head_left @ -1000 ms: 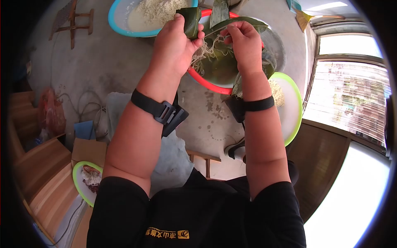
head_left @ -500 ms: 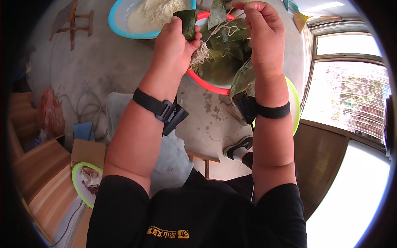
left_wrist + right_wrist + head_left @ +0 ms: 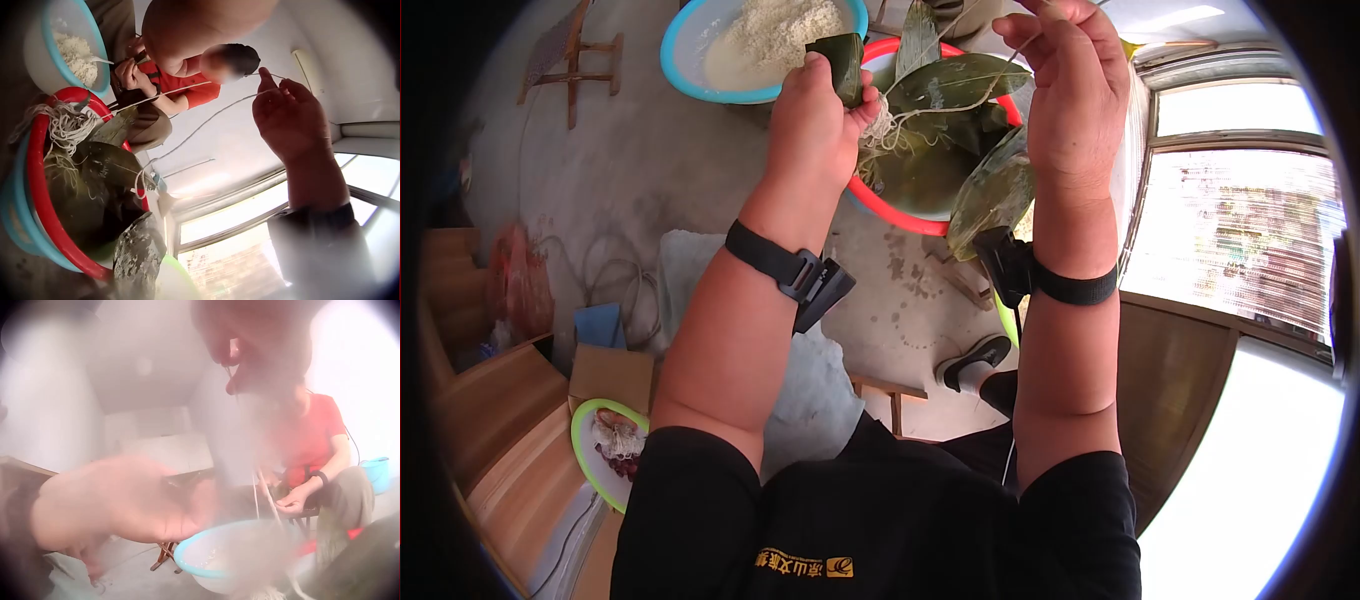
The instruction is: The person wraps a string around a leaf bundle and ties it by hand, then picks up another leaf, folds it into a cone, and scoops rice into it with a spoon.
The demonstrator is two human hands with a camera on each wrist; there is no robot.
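In the head view my left hand (image 3: 812,125) grips a dark green leaf-wrapped packet (image 3: 840,65) above the left rim of a red-rimmed basin (image 3: 900,216). My right hand (image 3: 1082,110) is raised at the upper right, thumb and fingers pinching a pale string (image 3: 209,121). The string runs slackly from that hand down toward the basin, where a tangled bundle of strings (image 3: 74,125) hangs at the rim. Broad green leaves (image 3: 965,80) lie across the basin, over murky water. Another large leaf (image 3: 992,195) leans over its near right rim. Haze blurs the right wrist view.
A blue-rimmed basin (image 3: 720,96) of white rice stands at the far left. Opposite sits a person in a red shirt (image 3: 201,95). Low wooden stools (image 3: 890,384) stand on the floor. A green-rimmed bowl (image 3: 587,452) is at lower left, a window (image 3: 1245,225) at right.
My right hand has moved from over the basin up and to the right, drawing the string out. My left hand keeps the packet, shifting slightly left. The leaf at the near right is now uncovered.
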